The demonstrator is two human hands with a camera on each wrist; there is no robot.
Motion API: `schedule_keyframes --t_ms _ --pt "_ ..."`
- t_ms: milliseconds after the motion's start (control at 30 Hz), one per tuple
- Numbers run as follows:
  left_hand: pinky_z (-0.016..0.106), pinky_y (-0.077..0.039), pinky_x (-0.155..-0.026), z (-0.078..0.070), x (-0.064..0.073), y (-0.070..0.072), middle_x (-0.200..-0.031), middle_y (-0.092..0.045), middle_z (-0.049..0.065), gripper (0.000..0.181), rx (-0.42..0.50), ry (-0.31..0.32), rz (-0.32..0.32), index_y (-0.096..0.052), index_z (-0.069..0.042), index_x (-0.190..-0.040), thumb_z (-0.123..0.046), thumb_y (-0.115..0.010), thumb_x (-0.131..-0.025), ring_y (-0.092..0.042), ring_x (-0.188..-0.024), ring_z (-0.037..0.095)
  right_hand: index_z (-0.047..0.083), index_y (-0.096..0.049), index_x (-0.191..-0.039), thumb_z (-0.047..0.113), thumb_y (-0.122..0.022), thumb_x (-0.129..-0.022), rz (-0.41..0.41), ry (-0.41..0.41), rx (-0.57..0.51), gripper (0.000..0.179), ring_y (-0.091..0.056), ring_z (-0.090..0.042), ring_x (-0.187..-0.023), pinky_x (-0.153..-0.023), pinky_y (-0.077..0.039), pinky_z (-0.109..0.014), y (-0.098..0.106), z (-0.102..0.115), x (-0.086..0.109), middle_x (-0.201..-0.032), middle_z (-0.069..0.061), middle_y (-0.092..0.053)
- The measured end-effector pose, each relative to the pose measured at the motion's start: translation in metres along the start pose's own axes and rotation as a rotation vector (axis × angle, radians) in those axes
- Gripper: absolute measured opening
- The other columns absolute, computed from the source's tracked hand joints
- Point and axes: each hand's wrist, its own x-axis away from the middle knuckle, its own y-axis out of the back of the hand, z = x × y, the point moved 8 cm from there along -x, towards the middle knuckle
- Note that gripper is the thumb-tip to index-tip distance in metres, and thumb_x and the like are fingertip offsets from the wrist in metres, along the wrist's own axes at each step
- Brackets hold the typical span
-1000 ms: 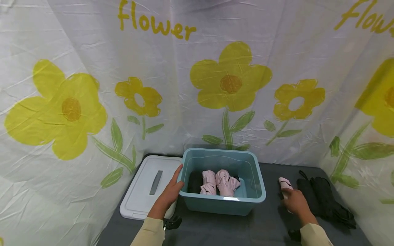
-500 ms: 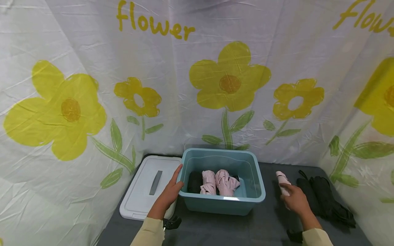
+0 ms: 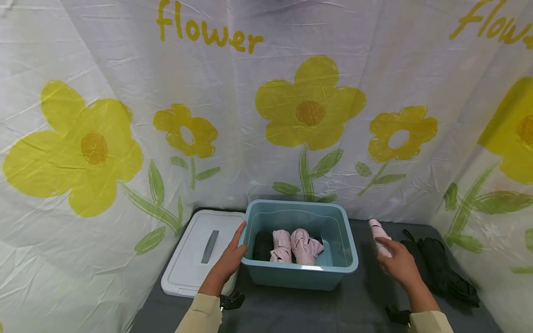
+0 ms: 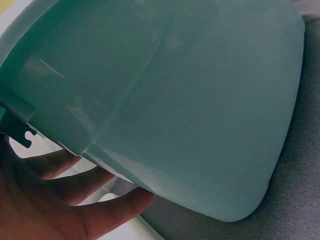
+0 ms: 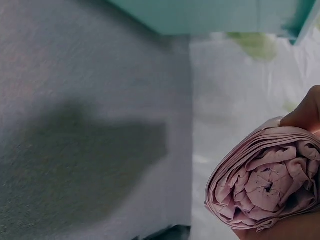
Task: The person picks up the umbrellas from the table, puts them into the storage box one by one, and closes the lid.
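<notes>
Rolled pink umbrella (image 3: 379, 233) near teal bin (image 3: 295, 278)

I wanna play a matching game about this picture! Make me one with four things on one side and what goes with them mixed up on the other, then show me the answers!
Things:
1. Left hand
2. Right hand
3. White lid
4. Black bundles

Matches:
A. has a grey handle
B. holding a pink roll
C. lying on the dark table, at the far right
D. fingers touching the blue-green tub

Right pairs:
1-D
2-B
3-A
4-C
</notes>
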Motion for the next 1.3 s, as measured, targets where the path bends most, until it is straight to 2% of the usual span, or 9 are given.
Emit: schedule_keyframes --t_ms 167,500,700,1000,1100,1300 --pt "0.065 -0.029 -0.101 -0.003 0.002 0.001 -0.162 -0.013 0.013 0.074 0.002 -0.003 -0.002 -0.011 -0.024 -0.157 -0.008 -0.039 -0.091 -0.026 -0.14 0.042 0.007 -0.042 -0.146 0.016 -0.054 -0.091 -0.012 -0.011 -0.011 0.057 -0.045 -0.047 -0.109 -0.067 -0.05 -0.042 0.005 0.013 0.002 -0.146 -0.033 -0.03" --pt "0.066 -0.029 -0.101 -0.003 0.001 0.0 -0.162 -0.014 0.014 0.073 0.006 0.0 -0.009 -0.013 -0.025 -0.157 -0.008 -0.039 -0.091 -0.026 -0.14 0.043 0.01 -0.041 -0.147 0.017 -0.055 -0.09 -0.011 -0.015 -0.025 0.059 -0.042 -0.047 -0.111 -0.066 -0.049 -0.037 0.014 0.037 0.007 -0.151 -0.032 -0.025" --pt "0.067 -0.029 -0.101 -0.002 0.002 -0.001 -0.162 -0.013 0.014 0.073 0.008 -0.003 -0.012 -0.013 -0.028 -0.156 -0.008 -0.039 -0.091 -0.026 -0.141 0.043 0.011 -0.041 -0.147 0.017 -0.054 -0.09 -0.016 0.005 -0.035 0.059 -0.042 -0.046 -0.111 -0.065 -0.049 -0.036 0.018 0.049 0.01 -0.151 -0.031 -0.026" --pt "0.067 -0.032 -0.099 -0.005 0.003 -0.001 -0.162 -0.014 0.015 0.074 0.004 -0.005 -0.028 -0.013 -0.023 -0.157 -0.007 -0.038 -0.089 -0.027 -0.139 0.046 0.014 -0.041 -0.148 0.018 -0.055 -0.093 -0.004 0.046 -0.084 0.057 -0.043 -0.046 -0.114 -0.065 -0.051 -0.037 0.023 0.067 0.012 -0.151 -0.028 -0.028" --pt "0.067 -0.03 -0.1 0.001 -0.002 -0.001 -0.162 -0.013 0.014 0.074 0.008 0.0 -0.024 -0.013 -0.023 -0.157 -0.007 -0.038 -0.089 -0.026 -0.14 0.044 0.014 -0.041 -0.148 0.016 -0.056 -0.093 0.005 0.067 -0.127 0.057 -0.044 -0.046 -0.114 -0.065 -0.051 -0.037 0.025 0.074 0.014 -0.151 -0.028 -0.029" --pt "0.067 -0.029 -0.101 0.028 -0.018 0.0 -0.163 -0.011 0.01 0.075 -0.003 0.004 -0.028 -0.011 -0.03 -0.157 -0.009 -0.039 -0.091 -0.024 -0.142 0.042 0.015 -0.041 -0.148 0.016 -0.057 -0.093 0.004 0.08 -0.153 0.057 -0.045 -0.046 -0.114 -0.067 -0.052 -0.04 0.028 0.086 0.015 -0.148 -0.028 -0.033"
